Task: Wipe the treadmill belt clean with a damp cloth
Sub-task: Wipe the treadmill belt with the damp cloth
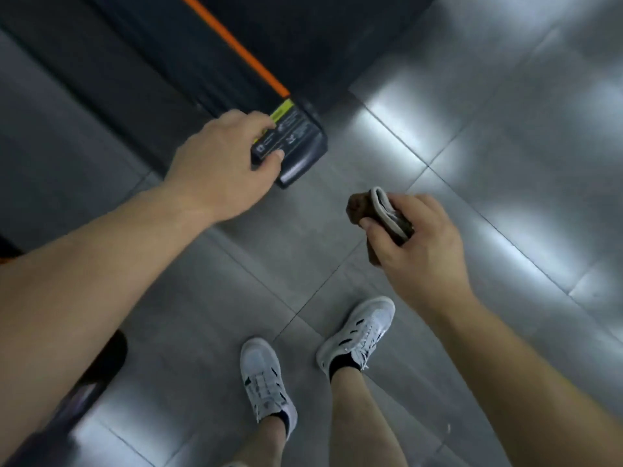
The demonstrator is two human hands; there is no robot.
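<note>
text: none you can read | warning label (292,129) on treadmill end cap (305,159) | yellow strip, white pictograms, blurred

the belt (128,85) is smeared by motion and cut off at the top edge. the label (293,129) on the cap (305,158) is too blurred to read, and the left hand (215,163) covers part of it; whether that hand touches the cap cannot be told. the cloth (371,210) is mostly hidden in the right hand (418,244). a dark thing (104,362), blurred, lies partly behind the left arm (101,264).
</note>
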